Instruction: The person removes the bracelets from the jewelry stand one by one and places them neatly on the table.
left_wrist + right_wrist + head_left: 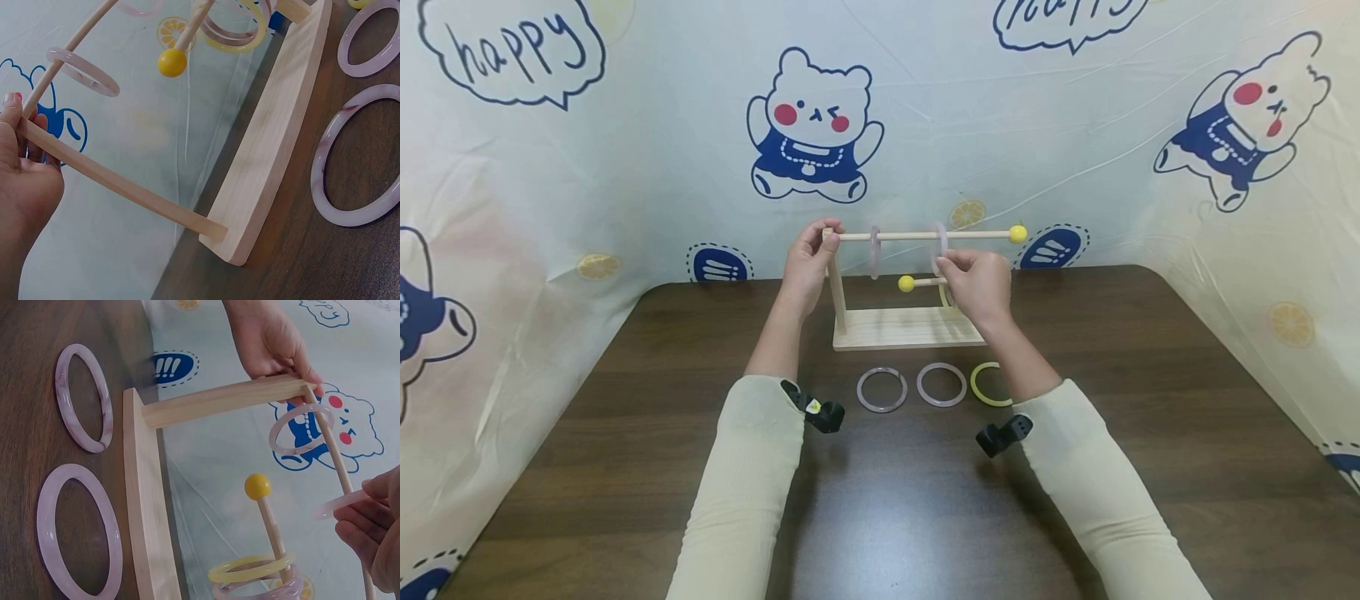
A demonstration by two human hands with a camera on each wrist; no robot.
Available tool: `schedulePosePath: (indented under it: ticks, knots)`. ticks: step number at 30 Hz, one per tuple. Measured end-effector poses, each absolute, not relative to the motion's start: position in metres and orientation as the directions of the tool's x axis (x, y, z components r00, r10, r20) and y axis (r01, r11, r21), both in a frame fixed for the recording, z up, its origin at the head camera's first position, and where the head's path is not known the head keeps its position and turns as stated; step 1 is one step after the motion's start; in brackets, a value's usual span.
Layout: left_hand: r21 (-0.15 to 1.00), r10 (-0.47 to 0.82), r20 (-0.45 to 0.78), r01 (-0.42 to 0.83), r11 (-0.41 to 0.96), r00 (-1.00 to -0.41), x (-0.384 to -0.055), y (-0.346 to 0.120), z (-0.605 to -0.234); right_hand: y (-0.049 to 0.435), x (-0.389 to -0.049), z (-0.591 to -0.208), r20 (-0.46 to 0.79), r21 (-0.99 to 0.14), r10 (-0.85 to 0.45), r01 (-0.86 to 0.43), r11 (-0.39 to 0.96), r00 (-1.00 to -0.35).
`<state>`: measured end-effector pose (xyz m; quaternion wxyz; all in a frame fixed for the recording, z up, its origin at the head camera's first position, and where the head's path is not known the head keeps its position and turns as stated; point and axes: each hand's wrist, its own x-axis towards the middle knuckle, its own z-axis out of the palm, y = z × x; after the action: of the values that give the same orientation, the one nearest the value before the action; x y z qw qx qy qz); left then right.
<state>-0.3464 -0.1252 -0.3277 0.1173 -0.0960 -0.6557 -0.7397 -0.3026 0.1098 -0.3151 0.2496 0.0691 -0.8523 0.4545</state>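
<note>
A wooden bangle stand (910,328) has two rods, each tipped with a yellow ball. At the top of its upright post (119,172), my left hand (808,262) grips the corner where the upper rod (970,235) begins. A pale purple bangle (84,72) hangs on that rod near the left hand. Farther along the same rod, my right hand (981,283) pinches a second pale purple bangle (340,504) between thumb and fingers. On the lower rod (273,531) hang a yellow bangle (250,570) and purple ones, partly hidden by the right hand in the head view.
Before the stand, two pale purple bangles (882,390) and a yellow bangle (987,385) lie in a row on the dark wooden table (895,517). The right forearm partly covers the yellow one. A printed cloth (662,150) hangs behind the table.
</note>
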Motion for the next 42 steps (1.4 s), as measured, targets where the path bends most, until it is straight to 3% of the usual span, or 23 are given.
schedulePosePath:
  ticks: [19, 42]
  knots:
    - [0.948, -0.051, 0.291, 0.295, -0.118, -0.955, -0.346, -0.126, -0.328, 0.115, -0.303, -0.319, 0.468, -0.780, 0.169, -0.316, 0.541, -0.867]
    - [0.948, -0.040, 0.292, 0.294, -0.119, -0.956, -0.346, -0.126, -0.327, 0.123, -0.306, -0.319, 0.524, -0.776, 0.249, -0.337, 0.532, -0.814]
